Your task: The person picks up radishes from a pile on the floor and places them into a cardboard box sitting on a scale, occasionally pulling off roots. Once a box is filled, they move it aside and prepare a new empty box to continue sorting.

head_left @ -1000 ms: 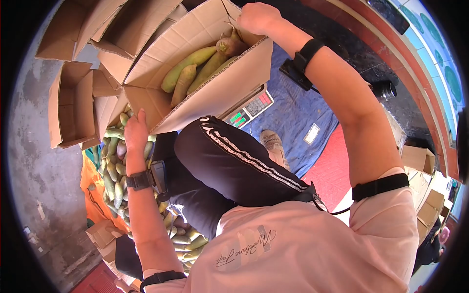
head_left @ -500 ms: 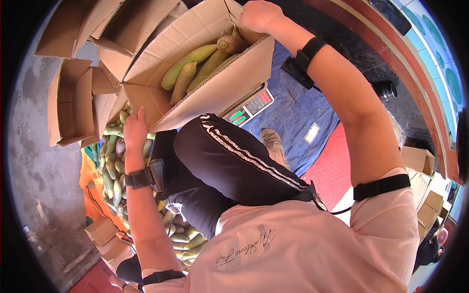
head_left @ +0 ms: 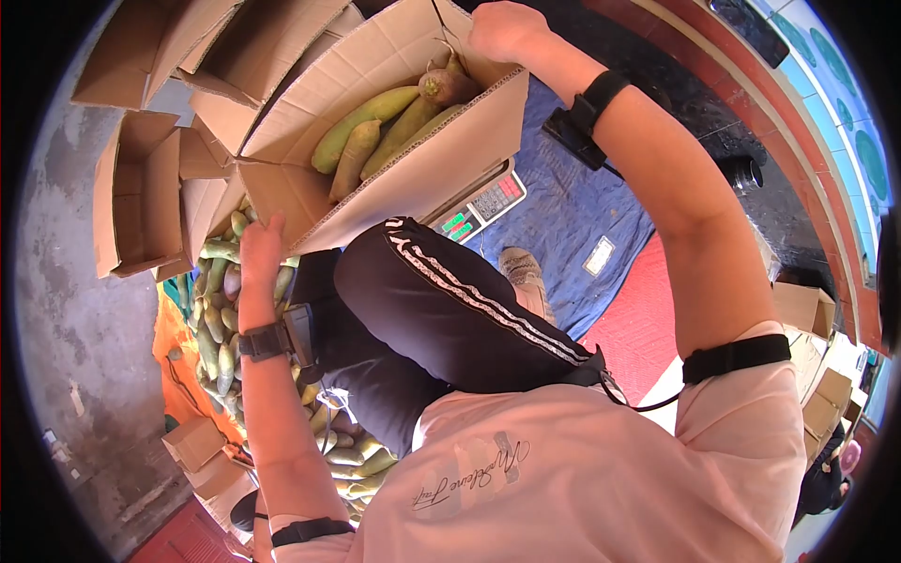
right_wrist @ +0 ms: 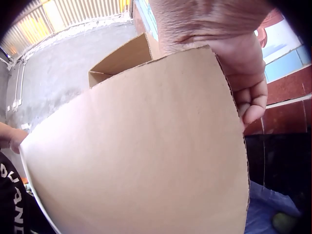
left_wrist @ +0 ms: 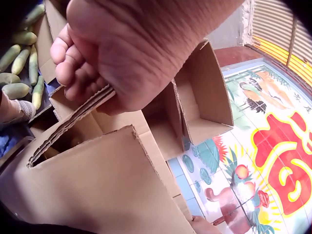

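Note:
A tilted, open cardboard box [head_left: 436, 174] stands in front of the person, over a raised knee. Several long green radish-like vegetables [head_left: 361, 127] lie inside it, one with a brownish root end up. The left hand [head_left: 261, 258] grips the box's near left edge; in the left wrist view its fingers [left_wrist: 73, 68] curl over the cardboard rim. At the far right end, the right hand [head_left: 507, 36] holds the box wall, and the right wrist view shows its fingers [right_wrist: 251, 105] bent round the edge. The box's underside is hidden.
More open cardboard boxes [head_left: 141, 197] stand at the left. Below them a heap of similar vegetables [head_left: 221, 328] lies on orange sheeting. A digital scale [head_left: 496, 197] sits partly under the box, on a blue tarp [head_left: 582, 206]. A tiled ledge [head_left: 788, 113] runs along the right.
Both hands and the box stay in almost the same place, with only a slight shift. At the lower left edge, a dark shape beside the small cartons has moved a little.

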Tool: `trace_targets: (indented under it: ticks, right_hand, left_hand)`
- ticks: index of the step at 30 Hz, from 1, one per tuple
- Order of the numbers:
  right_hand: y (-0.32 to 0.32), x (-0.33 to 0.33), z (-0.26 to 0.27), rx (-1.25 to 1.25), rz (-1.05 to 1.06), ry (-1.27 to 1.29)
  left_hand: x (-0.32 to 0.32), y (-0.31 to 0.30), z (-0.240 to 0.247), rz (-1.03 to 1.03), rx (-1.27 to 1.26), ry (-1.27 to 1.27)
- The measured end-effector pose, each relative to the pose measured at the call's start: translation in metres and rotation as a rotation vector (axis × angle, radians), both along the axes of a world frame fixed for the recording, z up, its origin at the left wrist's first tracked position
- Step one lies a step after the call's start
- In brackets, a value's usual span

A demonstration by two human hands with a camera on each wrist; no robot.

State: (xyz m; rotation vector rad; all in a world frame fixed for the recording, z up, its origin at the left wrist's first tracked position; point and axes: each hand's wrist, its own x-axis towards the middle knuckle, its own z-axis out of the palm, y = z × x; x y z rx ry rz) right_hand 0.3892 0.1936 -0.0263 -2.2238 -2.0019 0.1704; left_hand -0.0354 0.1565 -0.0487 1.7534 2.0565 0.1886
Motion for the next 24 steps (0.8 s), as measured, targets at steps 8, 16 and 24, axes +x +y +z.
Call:
trace_targets:
  ticks: [8, 16, 24]
  right_hand:
    - [-0.018, 0.018, 0.015, -0.058, -0.001, 0.069]
    - [-0.066, 0.073, 0.023, 0.005, 0.051, 0.069]
    - [-0.24, 0.166, 0.032, 0.184, -0.223, 0.119]
  left_hand:
    - [0.003, -0.022, -0.002, 0.019, 0.081, -0.319]
    - [0.067, -0.018, 0.066, -0.169, 0.043, -0.355]
    - [0.167, -0.041, 0.091, -0.523, 0.008, -0.488]
